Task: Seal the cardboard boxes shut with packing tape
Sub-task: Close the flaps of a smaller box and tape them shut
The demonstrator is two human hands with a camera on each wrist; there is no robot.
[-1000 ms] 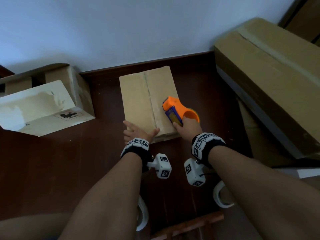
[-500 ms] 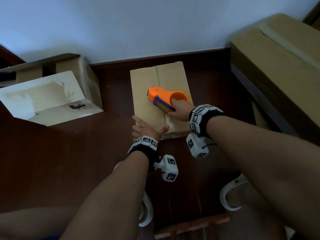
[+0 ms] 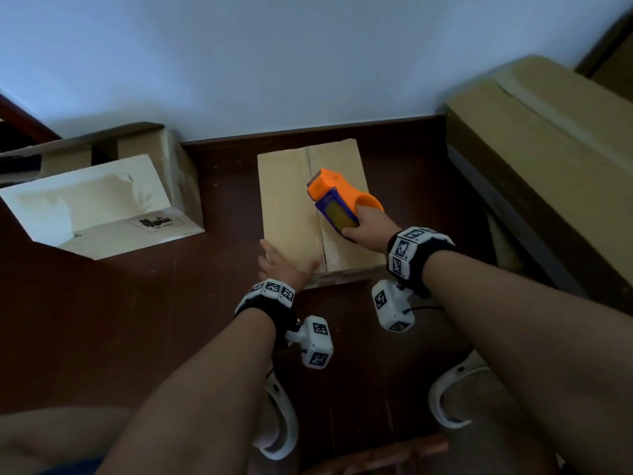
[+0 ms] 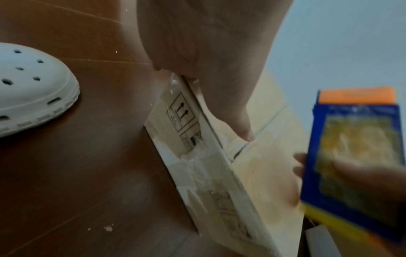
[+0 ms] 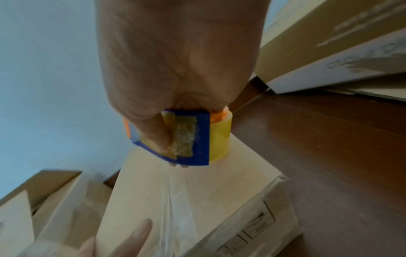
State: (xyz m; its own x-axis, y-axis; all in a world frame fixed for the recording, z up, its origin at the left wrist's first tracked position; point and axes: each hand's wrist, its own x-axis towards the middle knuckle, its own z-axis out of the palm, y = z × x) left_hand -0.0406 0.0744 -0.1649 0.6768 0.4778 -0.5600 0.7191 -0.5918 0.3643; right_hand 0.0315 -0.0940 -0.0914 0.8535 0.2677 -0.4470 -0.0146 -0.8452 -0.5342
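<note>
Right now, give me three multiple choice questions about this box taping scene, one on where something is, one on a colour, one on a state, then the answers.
1. Where does the left hand rest?
A. on the near left corner of the middle box
B. on the open box
C. on the floor

2. What colour is the tape dispenser body?
A. green
B. orange with a blue plate
C. white

3. What is the right hand doing?
A. hanging idle
B. pressing flat on the wall
C. gripping the dispenser over the box's centre seam

Answers: 1 A, its fingers lie flat on that corner. 2 B, the head view shows orange and blue. 3 C, its fingers curl round the dispenser.
</note>
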